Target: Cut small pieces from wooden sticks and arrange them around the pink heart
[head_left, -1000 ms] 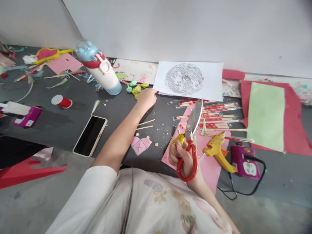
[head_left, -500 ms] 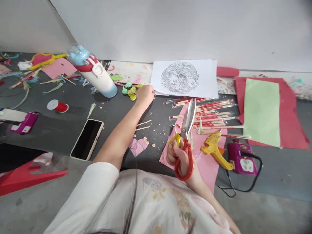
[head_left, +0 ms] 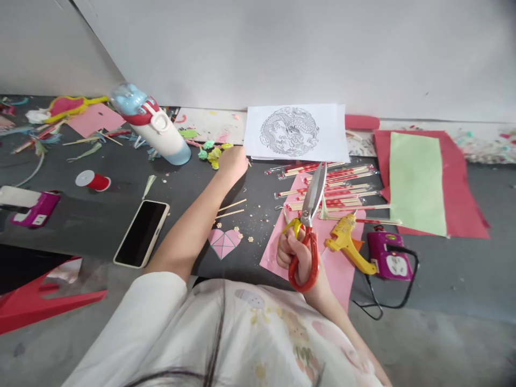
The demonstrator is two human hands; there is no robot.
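My right hand (head_left: 296, 255) is closed round the red and yellow handles of large scissors (head_left: 308, 217), blades shut and pointing away over a pink paper sheet (head_left: 342, 269). My left hand (head_left: 233, 161) reaches far across the dark table, fingers curled at the left corner of a white sheet with a printed dragon circle (head_left: 296, 133); whether it grips the sheet I cannot make out. Small green and yellow paper flowers (head_left: 212, 152) lie just left of that hand.
A blue-and-white bottle (head_left: 151, 124) lies tilted at the back left. A phone (head_left: 141, 232), a red thread spool (head_left: 92, 180), a pink paper heart (head_left: 223, 242), wrapped wooden sticks (head_left: 342, 185), a yellow glue gun (head_left: 346, 242), a purple socket (head_left: 389, 260) and green-on-red paper (head_left: 417, 183) surround the hands.
The view has shifted slightly. My left hand stays at the corner of the dragon sheet; my right hand still holds the scissors in the same pose.
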